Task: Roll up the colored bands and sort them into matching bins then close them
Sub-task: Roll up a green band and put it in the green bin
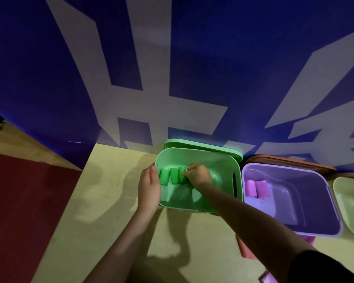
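Note:
A green bin (pixel 221 166) stands open on the table against the wall, its green lid (pixel 202 145) leaning behind it. Three rolled green bands lie side by side inside at its left: the left roll (pixel 164 177), the middle roll (pixel 174 176) and a third roll (pixel 182 175). My right hand (pixel 198 174) reaches into the bin and its fingertips pinch the third roll. My left hand (pixel 149 186) rests flat against the bin's left outer wall, fingers straight. To the right, a purple bin (pixel 315 203) holds two rolled pink bands (pixel 258 188).
A pale green bin (pixel 352 203) sits at the far right edge. A brown lid (pixel 290 160) leans behind the purple bin. Pink band material (pixel 246 249) lies under my right forearm. The yellow table (pixel 102 201) ends at the left over a red floor.

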`<state>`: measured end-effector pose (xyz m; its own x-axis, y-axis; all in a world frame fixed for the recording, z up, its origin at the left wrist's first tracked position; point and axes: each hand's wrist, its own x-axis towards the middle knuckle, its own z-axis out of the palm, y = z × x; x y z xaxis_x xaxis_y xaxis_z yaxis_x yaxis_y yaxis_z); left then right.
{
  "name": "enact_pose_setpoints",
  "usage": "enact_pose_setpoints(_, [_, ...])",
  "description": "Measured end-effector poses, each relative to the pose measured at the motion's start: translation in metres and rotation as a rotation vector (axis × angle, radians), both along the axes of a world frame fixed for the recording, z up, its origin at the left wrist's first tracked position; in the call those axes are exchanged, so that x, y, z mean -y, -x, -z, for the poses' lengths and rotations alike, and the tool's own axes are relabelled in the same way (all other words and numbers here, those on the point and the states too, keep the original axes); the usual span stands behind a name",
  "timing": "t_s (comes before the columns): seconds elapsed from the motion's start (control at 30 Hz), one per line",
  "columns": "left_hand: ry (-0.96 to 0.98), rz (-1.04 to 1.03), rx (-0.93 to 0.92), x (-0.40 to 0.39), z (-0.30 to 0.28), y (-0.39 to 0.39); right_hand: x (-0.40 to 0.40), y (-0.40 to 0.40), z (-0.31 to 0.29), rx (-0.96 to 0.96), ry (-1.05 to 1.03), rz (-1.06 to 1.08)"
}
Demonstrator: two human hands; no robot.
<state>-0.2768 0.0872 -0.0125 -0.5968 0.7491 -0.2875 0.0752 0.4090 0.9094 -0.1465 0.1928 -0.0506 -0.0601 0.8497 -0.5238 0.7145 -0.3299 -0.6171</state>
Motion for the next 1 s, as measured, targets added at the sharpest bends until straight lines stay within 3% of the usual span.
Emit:
enact_pose_setpoints(0.37, [0.054,0.041,-0.05,0.0,-0.012,0.0,-0.004,-0.015,-0.027,0.058,0.064,-0.123])
enact_pose_setpoints(0.57, [0.077,0.042,-0.245,0.006,-0.038,0.0,0.02,-0.052,-0.08,-0.194,-0.036,-0.039])
enact_pose_setpoints(0.73, [-0.107,0.074,-0.324,0.021,-0.086,-0.038,0.065,-0.108,-0.131,-0.419,-0.144,0.056])
enact_pose_setpoints(0.87, [-0.154,0.317,-0.146,0.037,-0.111,-0.097,0.105,-0.167,-0.153,-0.553,-0.207,0.166])
enact_pose_setpoints(1.0, [-0.098,0.556,0.029,0.068,-0.122,-0.167,0.149,-0.248,-0.15,-0.551,-0.231,0.282])
